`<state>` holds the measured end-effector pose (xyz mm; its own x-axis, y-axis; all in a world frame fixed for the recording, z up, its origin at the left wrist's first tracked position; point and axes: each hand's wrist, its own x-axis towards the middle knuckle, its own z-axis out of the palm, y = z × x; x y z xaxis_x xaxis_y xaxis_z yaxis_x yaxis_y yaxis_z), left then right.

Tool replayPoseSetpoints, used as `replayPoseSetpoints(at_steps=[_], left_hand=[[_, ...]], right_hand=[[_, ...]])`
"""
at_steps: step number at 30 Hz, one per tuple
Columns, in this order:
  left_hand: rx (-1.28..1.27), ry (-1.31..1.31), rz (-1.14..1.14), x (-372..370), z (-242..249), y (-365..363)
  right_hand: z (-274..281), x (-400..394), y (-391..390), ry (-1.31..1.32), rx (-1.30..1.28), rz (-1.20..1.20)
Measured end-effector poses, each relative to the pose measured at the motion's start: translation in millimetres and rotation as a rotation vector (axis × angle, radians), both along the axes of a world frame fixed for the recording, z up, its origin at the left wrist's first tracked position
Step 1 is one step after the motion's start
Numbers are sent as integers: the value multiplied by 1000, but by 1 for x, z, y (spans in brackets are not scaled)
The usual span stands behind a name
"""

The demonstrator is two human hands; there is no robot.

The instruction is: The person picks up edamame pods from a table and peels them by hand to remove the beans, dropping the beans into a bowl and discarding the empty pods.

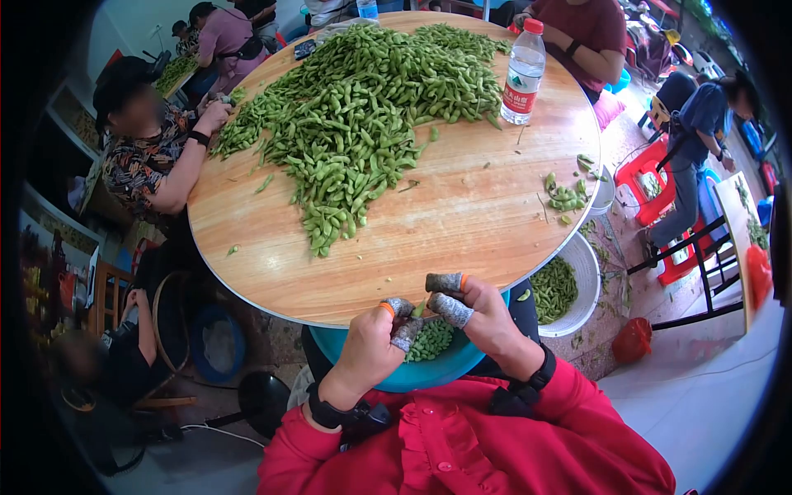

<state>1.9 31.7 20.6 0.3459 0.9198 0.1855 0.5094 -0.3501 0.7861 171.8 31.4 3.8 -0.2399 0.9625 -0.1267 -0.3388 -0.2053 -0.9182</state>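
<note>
My left hand [368, 346] has grey fabric covers on its thumb and finger, which are pinched together. A green edamame pod [419, 309] shows at those fingertips. My right hand [488, 323], with similar grey covers, is close beside it, its thumb and finger pressed together; what they hold, if anything, is hidden. Both hands are over a blue basin [437, 378] at the table's near edge. Shelled green beans [431, 340] lie in the basin. A big heap of edamame pods [355, 124] covers the far part of the round wooden table [445, 223].
A water bottle [524, 74] stands at the table's far right, with a few loose pods [565, 196] nearer. Below the right edge sits a white basket [587, 301] of pods. One person [153, 157] sits at the left, another [577, 41] across. Red stools [648, 186] stand at the right.
</note>
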Motion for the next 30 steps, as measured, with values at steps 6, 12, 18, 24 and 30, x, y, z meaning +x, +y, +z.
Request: replayPoseSetpoints(at_steps=[6,12,18,24,30], left_hand=[[312,163,-29,6,-2,1],[362,328,-97,5,1,-2],[378,383,-126,5,-2,-5],[367,387,-125,5,0,-5],[361,386,-158,6,3,-5]], right_hand=[[8,6,-6,-118,-9,116],[16,4,-6,-155,-28,95],[2,5,-4,-311,-31,135],[10,6,-7,-139,-58,131],[7,9,-8,-211,-52,136]])
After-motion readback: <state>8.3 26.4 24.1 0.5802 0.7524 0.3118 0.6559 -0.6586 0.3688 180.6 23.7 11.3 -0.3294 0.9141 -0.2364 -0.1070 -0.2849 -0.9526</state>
